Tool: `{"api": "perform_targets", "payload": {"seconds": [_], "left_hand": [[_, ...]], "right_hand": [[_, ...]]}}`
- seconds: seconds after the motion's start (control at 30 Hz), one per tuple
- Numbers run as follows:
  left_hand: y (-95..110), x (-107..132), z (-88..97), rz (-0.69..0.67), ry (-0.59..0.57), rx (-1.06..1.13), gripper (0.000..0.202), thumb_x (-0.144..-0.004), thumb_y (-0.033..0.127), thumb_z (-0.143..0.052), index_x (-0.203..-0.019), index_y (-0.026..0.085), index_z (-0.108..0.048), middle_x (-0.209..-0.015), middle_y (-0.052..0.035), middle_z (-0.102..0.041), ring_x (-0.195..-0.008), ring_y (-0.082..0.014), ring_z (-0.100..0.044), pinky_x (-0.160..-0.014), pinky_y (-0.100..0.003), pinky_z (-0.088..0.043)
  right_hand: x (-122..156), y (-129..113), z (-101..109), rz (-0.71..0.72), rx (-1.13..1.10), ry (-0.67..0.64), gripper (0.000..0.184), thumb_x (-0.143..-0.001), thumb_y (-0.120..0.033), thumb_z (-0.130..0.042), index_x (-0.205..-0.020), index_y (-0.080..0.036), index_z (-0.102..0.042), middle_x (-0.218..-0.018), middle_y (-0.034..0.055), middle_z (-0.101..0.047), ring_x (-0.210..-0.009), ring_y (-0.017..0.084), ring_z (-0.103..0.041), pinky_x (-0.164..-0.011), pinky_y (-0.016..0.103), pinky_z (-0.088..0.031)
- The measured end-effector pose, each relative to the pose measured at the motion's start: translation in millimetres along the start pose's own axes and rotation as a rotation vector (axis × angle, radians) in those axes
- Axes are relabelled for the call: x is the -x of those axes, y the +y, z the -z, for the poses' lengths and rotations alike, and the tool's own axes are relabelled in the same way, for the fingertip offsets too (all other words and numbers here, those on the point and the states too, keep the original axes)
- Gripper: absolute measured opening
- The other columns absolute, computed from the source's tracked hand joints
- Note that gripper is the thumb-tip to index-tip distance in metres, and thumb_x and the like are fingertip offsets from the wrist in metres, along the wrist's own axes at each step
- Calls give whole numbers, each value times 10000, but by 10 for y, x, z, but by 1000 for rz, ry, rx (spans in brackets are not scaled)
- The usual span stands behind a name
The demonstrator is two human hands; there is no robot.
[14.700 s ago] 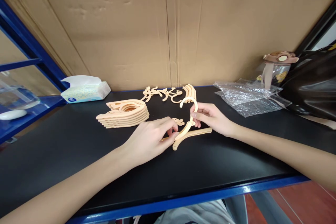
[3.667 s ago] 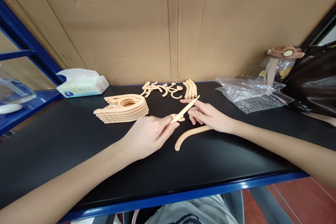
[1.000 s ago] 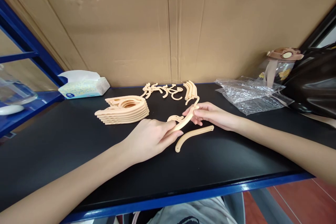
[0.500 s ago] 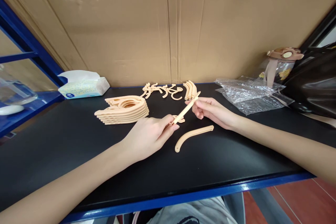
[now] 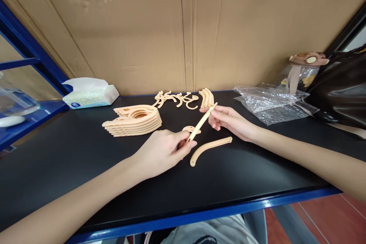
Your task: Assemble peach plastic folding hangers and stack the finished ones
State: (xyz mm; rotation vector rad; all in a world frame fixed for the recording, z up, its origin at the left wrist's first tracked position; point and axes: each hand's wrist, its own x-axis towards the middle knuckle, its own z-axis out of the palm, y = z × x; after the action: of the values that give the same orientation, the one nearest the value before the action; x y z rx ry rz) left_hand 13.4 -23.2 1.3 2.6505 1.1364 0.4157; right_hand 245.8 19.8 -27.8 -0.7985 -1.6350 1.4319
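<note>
A slim beige plastic hanger arm (image 5: 200, 123) slants between my hands above the table. My left hand (image 5: 164, 150) pinches its lower end between thumb and fingers. At the upper end my right hand (image 5: 228, 120) grips it with thumb and fingertips. Partly hidden behind the left fingers, a curved beige hook piece (image 5: 188, 128) lies on the table. Below the held part rests another curved hanger arm (image 5: 211, 146). To the left stands a neat stack of beige folded hangers (image 5: 134, 120).
Loose beige hooks (image 5: 177, 98) and a bundle of hanger arms (image 5: 206, 97) lie along the cardboard wall (image 5: 128, 38). A tissue pack (image 5: 90, 93) is at the back left. On the right are clear plastic bags (image 5: 268, 103), a bottle (image 5: 307, 70) and a black bag (image 5: 340, 87).
The left fingers have shifted slightly at the lower end of the hanger arm, and its upper end has dipped a little. Both hands keep hold of it.
</note>
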Motion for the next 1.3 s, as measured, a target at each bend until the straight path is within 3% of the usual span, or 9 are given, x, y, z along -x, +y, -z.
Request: {"api": "perform_targets", "payload": {"seconds": [0.2,0.33,0.43,0.6,0.77,0.87,1.1,1.3], "left_hand": [[-38,1,-32,-97,60,-74,314,-894,383,-486,-651,184,-493,-509,70,-473,-410,-67,-397,-448,-194,-256],[-52,9,-35,-117,33,-113,363,-884,414,-503,-614,179,-441,-482,74,-422,-407,-68,-370,-447,-200,-229],[-50,12,-35,-107,22,-126,343,-886,415,-505,-640,179,-471,-505,70,-462,-426,-71,-399,-456,-201,-237],[-43,7,-33,-63,75,-73,250,-919,420,-452,-873,207,-575,-624,61,-578,-526,-82,-513,-487,-193,-295],[-39,0,-15,-26,135,-33,247,-913,391,-446,-1075,221,-521,-824,31,-619,-602,-89,-544,-531,-197,-360],[-45,-2,-20,-19,122,-28,260,-911,377,-455,-1116,222,-493,-851,33,-617,-603,-86,-544,-531,-198,-363],[-55,-1,-32,-49,101,-53,194,-924,353,-453,-919,204,-577,-744,34,-609,-636,-101,-544,-547,-203,-343],[-46,-6,-25,-31,83,-60,178,-913,348,-484,-915,210,-596,-706,40,-614,-605,-97,-540,-521,-199,-321]], "right_hand": [[-3,4,-13,-7,-26,-84,383,-904,-473,-465,-1010,-146,-634,-682,9,-548,-601,105,-474,-568,243,-409],[-4,-12,-28,-27,52,-89,275,-862,-397,-559,-892,-139,-649,-710,9,-571,-611,99,-508,-590,242,-428],[-11,-20,-34,-35,65,-68,219,-839,-349,-590,-838,-136,-639,-687,0,-573,-588,92,-513,-582,241,-427],[-16,-8,-25,-35,48,-38,202,-838,-342,-582,-801,-144,-601,-645,-6,-563,-582,103,-525,-582,251,-439],[1,-18,-40,-26,104,-138,171,-854,-332,-568,-858,-162,-557,-694,-7,-592,-577,94,-527,-588,244,-438],[13,-34,-60,-23,133,-173,163,-876,-333,-549,-888,-174,-513,-707,-8,-611,-574,87,-526,-600,238,-437],[1,0,-47,8,87,-160,169,-881,-314,-547,-893,-195,-428,-704,-13,-621,-562,86,-523,-584,236,-434],[1,9,-30,30,102,-112,205,-875,-315,-563,-918,-200,-399,-707,-15,-635,-545,74,-531,-572,224,-445]]}}
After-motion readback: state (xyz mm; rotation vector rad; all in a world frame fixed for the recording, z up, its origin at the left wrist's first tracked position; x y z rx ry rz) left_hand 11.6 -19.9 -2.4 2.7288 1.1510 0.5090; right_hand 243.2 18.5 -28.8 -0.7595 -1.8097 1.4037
